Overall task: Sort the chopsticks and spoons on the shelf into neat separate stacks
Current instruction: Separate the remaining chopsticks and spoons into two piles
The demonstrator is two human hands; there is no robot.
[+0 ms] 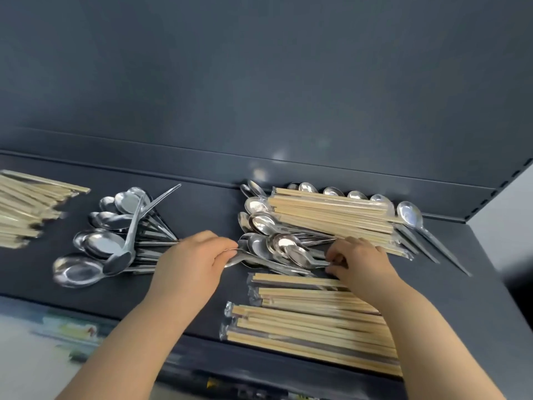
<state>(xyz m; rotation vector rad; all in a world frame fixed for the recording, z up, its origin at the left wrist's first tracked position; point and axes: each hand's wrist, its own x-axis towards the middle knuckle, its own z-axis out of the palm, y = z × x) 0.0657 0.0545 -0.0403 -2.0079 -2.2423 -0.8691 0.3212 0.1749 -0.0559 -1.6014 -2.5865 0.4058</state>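
Steel spoon (245,259) lies along the shelf (202,203), bowl leftward, pinched by the left grip (193,261); right grip (360,261) clasps neighbouring spoon handles (315,262).

Shelf (202,203): dark grey metal, matte deck, ridge along the rear. Back panel (259,82): same grey, with soft light reflections (278,155). Slotted upright (516,174) at the right edge, pale wall (507,226) beyond. Blurred pale surface (28,356) below the front edge.

A dark grey back panel (259,82) fills the upper frame. A slotted upright (503,184) edges it at upper right, beside a pale wall (510,232). Blurred colourful things (72,330) lie at lower left.
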